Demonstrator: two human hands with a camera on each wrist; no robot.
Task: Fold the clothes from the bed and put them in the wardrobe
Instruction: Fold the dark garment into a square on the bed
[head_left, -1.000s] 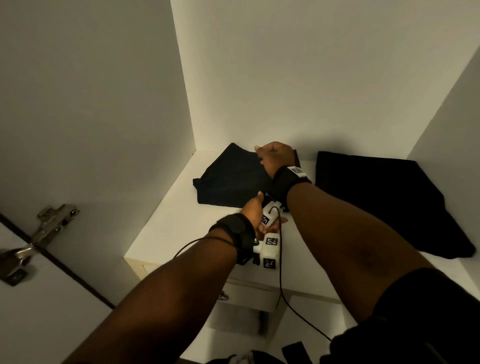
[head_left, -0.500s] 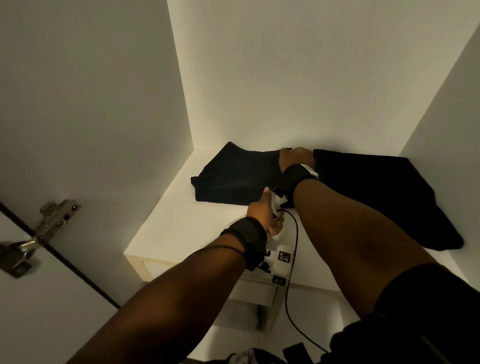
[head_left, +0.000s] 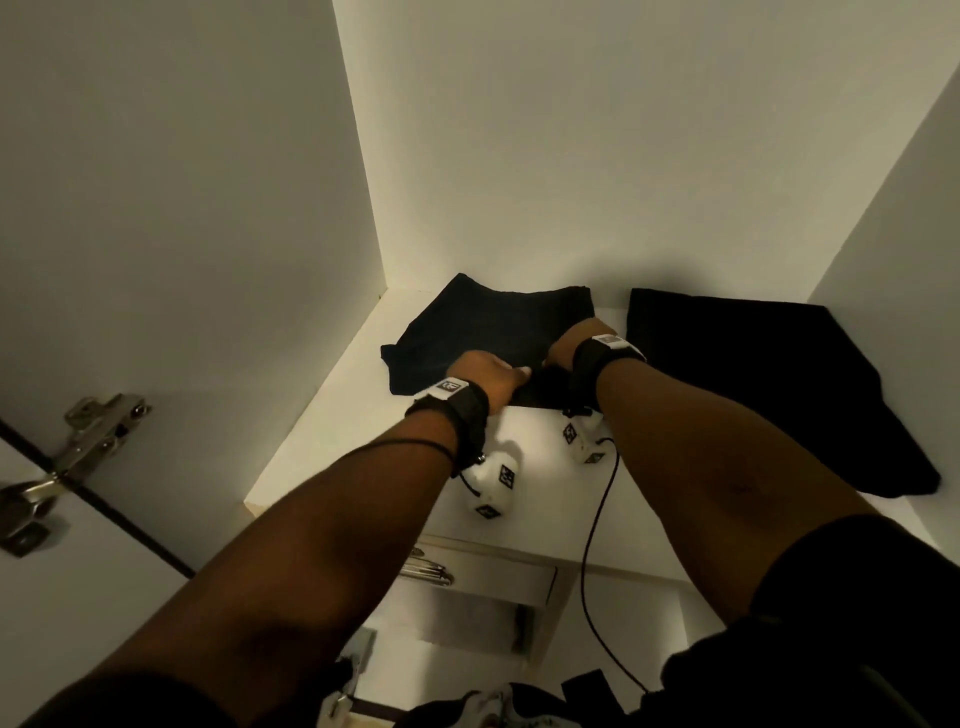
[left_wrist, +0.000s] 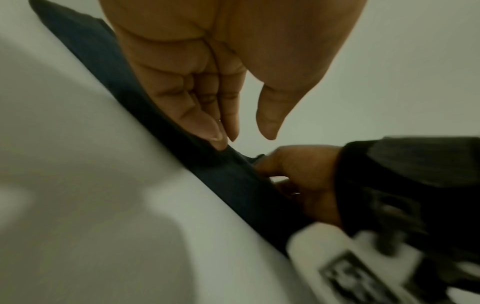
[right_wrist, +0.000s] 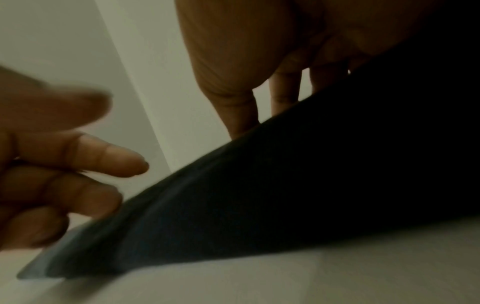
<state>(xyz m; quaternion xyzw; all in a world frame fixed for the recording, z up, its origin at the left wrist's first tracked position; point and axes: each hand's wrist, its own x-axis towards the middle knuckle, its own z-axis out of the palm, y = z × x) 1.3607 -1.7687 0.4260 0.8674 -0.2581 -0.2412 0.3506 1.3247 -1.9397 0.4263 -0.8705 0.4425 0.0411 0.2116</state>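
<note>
Dark folded garment (head_left: 478, 332) flat on wardrobe shelf (head_left: 332, 441), left rear.

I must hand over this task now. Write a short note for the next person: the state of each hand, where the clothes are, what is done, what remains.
Left hand: open, straight fingers touching the front edge of the dark folded garment.
Right hand: fingers straight, resting on the right front part of the same garment.
Clothes: this garment lies at the back left of the wardrobe shelf; a second black folded garment lies to its right, apart from it.
Done: two folded pieces are on the shelf.
Left: take both hands away. The bed is out of view, so whether more clothes wait cannot be told.
</note>
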